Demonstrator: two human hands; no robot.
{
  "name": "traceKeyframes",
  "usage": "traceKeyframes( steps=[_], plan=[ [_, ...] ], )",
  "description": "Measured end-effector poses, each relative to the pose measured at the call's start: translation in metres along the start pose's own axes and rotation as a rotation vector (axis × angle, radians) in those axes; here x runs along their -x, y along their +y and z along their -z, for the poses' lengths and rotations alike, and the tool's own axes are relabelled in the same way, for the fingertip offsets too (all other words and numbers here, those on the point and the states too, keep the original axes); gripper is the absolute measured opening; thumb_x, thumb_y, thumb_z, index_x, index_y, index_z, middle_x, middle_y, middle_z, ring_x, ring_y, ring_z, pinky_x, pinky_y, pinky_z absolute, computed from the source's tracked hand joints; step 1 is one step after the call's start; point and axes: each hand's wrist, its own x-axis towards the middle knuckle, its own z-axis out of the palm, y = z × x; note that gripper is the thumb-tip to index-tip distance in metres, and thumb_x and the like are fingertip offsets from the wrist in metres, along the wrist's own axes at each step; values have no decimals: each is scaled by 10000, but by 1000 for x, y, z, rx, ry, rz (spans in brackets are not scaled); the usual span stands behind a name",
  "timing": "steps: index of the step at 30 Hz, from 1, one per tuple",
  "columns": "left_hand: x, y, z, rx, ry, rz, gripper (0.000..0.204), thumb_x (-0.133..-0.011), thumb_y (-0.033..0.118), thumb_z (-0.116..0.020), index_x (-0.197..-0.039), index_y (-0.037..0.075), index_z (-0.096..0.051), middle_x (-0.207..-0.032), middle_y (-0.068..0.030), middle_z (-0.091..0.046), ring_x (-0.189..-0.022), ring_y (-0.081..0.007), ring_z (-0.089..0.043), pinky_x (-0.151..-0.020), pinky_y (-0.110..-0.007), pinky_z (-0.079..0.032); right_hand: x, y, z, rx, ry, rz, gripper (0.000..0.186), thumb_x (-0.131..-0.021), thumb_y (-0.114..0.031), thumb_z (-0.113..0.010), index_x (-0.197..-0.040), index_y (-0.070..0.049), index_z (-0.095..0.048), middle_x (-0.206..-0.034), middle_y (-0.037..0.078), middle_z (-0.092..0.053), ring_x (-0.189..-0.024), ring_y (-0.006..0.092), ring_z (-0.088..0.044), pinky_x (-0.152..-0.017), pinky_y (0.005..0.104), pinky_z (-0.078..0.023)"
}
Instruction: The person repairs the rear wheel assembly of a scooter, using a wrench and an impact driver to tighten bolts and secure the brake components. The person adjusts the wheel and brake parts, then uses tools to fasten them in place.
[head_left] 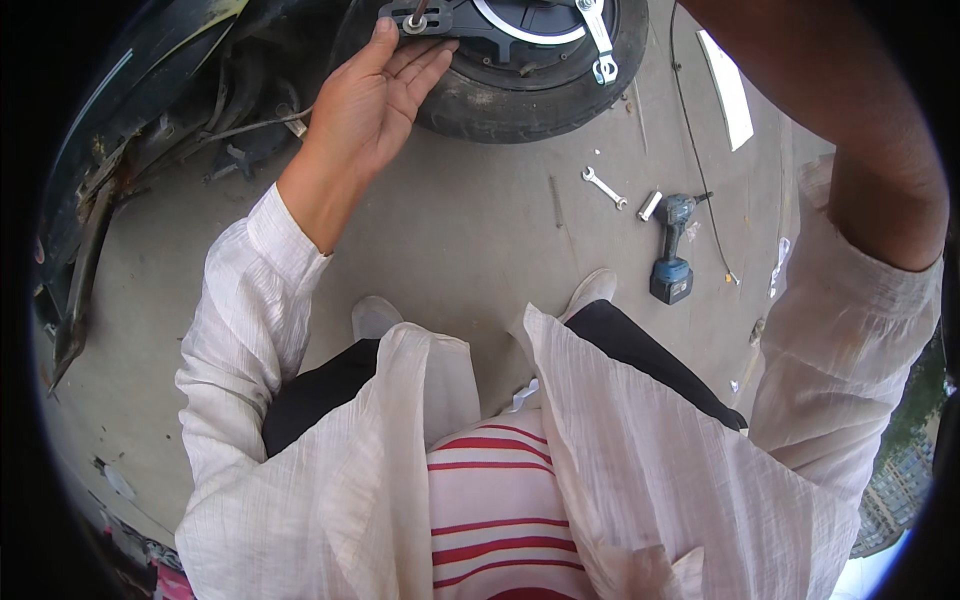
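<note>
My left hand [365, 115] reaches to a scooter-type wheel with a black tyre [515, 122] at the top edge. Its thumb presses the end of a black slotted bracket [440, 18], while the fingers lie stretched underneath. Through the bracket stands a metal rod or bolt [418, 14] with a round nut or washer at its foot. To the right of it, a silver lever arm [599, 45] points down across the wheel hub. My right forearm [830, 90] runs up past the top edge, so my right hand is out of sight.
On the grey floor lie an open-end wrench [604, 188], a metal socket [650, 206] and a blue-black cordless drill [672, 250]. A thin black cable [690, 130] trails past a white strip [727, 92]. Dark vehicle bodywork [130, 110] fills the upper left. My shoes are below.
</note>
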Motion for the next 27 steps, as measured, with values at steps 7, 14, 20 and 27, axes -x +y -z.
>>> traceKeyframes(
  steps=[7,14,20,27],
  plan=[
    [4,4,5,-7,77,-53,394,-1012,282,-452,-1208,-58,-483,-1229,-222,-536,-1202,-328,-517,-1072,-407,-429,-20,-9,-10,-49,-95,82,490,-780,185,-510,-1230,10,-427,-1115,160,-581,-1091,284,-631,-900,345,-504],
    [-4,-17,1,87,-15,59,453,-1005,354,-461,-1244,-31,-442,-1246,-174,-522,-1189,-290,-513,-1073,-405,-382,-17,-50,-9,29,45,122,371,-718,129,-642,-1032,-9,-500,-933,154,-626,-901,298,-682,-730,348,-528],
    [6,9,15,35,-34,20,439,-1029,348,-384,-1261,-22,-431,-1265,-182,-517,-1223,-276,-498,-1082,-412,-378,-41,-66,-14,342,89,229,350,-765,-247,-744,-911,-50,-495,-826,103,-569,-753,287,-629,-598,379,-496],
    [-7,-12,4,49,-5,45,391,-1031,330,-386,-1215,-6,-468,-1234,-137,-540,-1189,-248,-521,-1056,-384,-410,-18,-51,-6,393,-53,225,300,-764,-180,-736,-969,-55,-556,-934,121,-579,-811,294,-622,-632,383,-490]
  ],
)
